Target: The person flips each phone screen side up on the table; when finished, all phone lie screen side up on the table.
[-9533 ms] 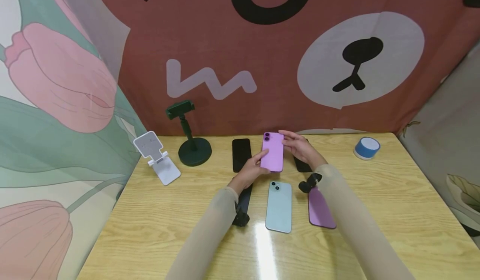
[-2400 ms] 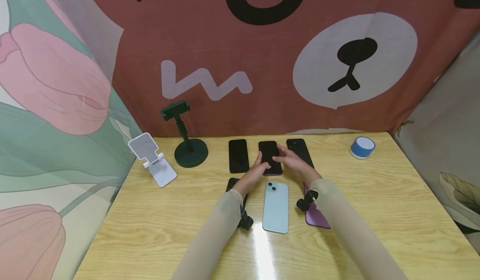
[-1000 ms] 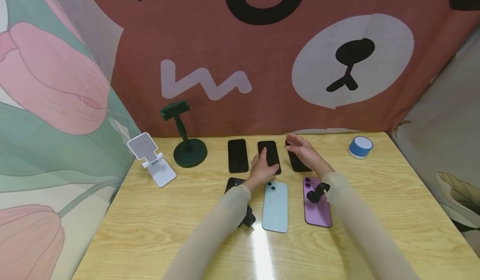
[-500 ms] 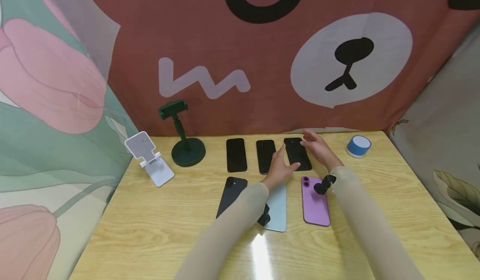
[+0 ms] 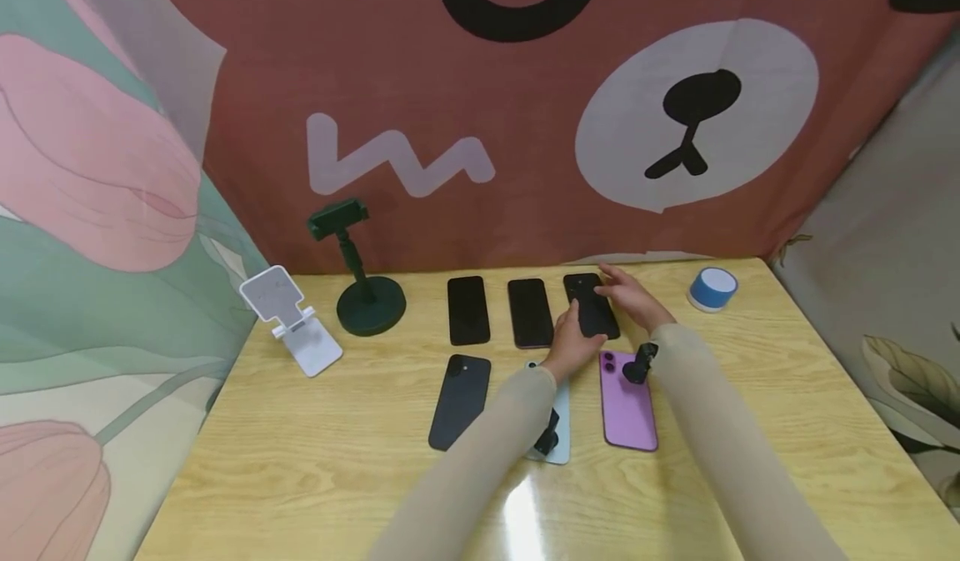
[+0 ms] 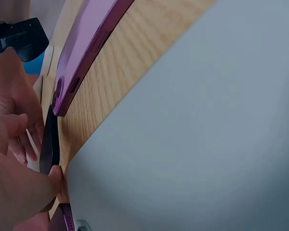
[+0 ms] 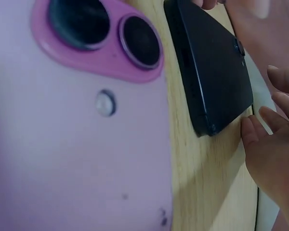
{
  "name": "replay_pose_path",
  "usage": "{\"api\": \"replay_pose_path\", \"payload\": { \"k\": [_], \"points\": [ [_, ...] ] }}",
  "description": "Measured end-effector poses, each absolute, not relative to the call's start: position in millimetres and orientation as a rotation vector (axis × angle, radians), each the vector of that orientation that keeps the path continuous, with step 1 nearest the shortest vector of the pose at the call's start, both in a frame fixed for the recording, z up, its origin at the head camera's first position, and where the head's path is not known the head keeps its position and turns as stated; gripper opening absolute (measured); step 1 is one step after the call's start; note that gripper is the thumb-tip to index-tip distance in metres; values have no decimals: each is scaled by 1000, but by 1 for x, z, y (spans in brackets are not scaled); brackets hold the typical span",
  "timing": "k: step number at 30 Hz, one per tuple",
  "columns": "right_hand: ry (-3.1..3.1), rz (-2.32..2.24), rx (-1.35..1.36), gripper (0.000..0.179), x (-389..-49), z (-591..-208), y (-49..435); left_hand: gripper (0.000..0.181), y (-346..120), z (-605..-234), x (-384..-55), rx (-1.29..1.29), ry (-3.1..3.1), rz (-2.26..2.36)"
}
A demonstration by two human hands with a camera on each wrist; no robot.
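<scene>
In the head view, a black phone (image 5: 597, 315) lies back up at the right of the back row, between my two hands. My left hand (image 5: 573, 348) is at its near left edge, fingers loosely spread; the left wrist view shows the thumb (image 6: 55, 180) right at the phone's edge. Relaxed fingers of my right hand (image 5: 636, 301) are at its right side, close beside the black phone (image 7: 221, 67) in the right wrist view. To its left lies a screen-up phone (image 5: 529, 315). Under my left wrist is a light blue phone (image 5: 561, 436), partly hidden.
A purple phone (image 5: 630, 411) lies near my right wrist, a dark phone (image 5: 457, 403) at front left, and another screen-up phone (image 5: 468, 311) behind it. Further left stand a green holder (image 5: 371, 304) and a white folding stand (image 5: 311, 346). A blue-and-white cylinder (image 5: 712, 289) sits at back right.
Earlier both hands held a purple-backed phone; it was turned over and now lies screen up in the back row's middle. Both hands left it and moved right to the black phone.
</scene>
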State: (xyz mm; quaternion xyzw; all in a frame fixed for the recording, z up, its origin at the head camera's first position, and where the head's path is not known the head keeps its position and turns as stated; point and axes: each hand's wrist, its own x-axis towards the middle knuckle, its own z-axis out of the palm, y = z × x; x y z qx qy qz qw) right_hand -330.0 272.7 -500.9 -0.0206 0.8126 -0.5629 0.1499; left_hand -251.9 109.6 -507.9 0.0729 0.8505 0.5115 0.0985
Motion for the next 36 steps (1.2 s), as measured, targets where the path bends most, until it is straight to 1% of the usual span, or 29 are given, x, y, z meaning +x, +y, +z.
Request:
{"api": "replay_pose_path", "payload": {
  "k": [6,15,22,31,36],
  "points": [
    [2381,-1510,-63,65,-338,-501,266,86,111,-503,-256,177,2507,1418],
    [2422,-1447,-107,61,-343,-503,265,86,116,-502,-260,171,2581,1241],
    [2458,-1389,-101,60,-346,-505,265,83,125,-511,-261,169,2706,1122],
    [2459,-1447,-121,57,-344,-508,265,78,131,-514,-259,96,2799,1132],
    [2463,-1456,-118,55,-343,-510,268,76,134,-515,-258,104,2826,1076]
  ]
}}
